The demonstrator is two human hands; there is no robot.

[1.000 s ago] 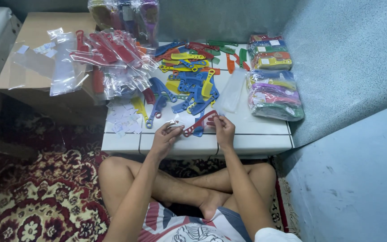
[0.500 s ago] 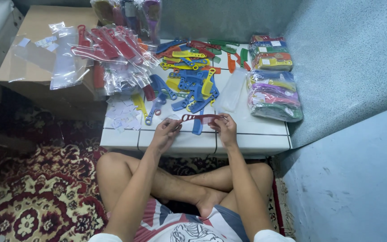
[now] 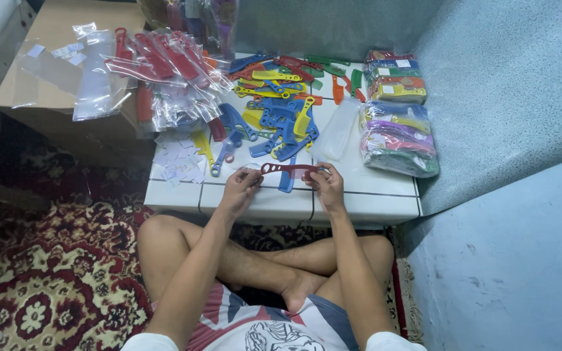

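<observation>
Centrally, both hands, left hand (image 3: 239, 190) and right hand (image 3: 328, 187), pinch a red comb (image 3: 289, 169) over the white tiled bench (image 3: 372, 201), patterned carpet (image 3: 40, 279) lower left.

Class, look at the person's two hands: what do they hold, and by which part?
A red comb, held level by its two ends: left hand at the handle end, right hand at the other.

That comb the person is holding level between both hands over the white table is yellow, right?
Not quite. The comb is red, not yellow; yellow ones lie further back in the loose pile. As the head view shows, the left hand and right hand do hold it level by its ends over the white table.
</observation>
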